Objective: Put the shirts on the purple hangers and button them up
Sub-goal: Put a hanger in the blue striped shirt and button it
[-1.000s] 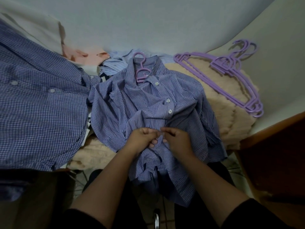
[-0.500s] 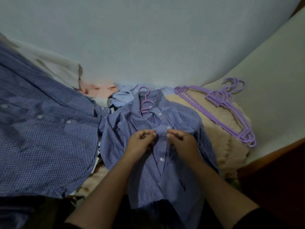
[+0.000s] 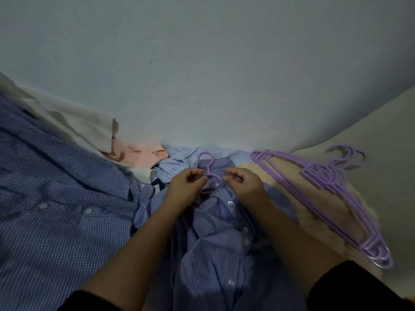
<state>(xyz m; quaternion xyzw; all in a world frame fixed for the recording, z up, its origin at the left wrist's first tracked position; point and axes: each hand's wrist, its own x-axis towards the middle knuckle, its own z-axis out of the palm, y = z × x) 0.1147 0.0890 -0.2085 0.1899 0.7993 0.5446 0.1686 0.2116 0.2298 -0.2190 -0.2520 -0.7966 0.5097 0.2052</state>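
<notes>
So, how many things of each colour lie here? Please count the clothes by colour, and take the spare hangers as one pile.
Blue clothes: 3: striped shirt, checked shirt, pale blue shirt
Pink clothes: 1: pink garment
White clothes: 1: white garment
Purple: 2: hanger in the striped shirt, pile of hangers
Total: 7

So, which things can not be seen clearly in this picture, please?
- Head view: top button of the striped shirt, hidden by the left hand and right hand.
- Hanger in the shirt: shoulders covered by fabric.
- Checked shirt: cut off by the left edge.
- Spare hangers: stacked, count unclear.
</notes>
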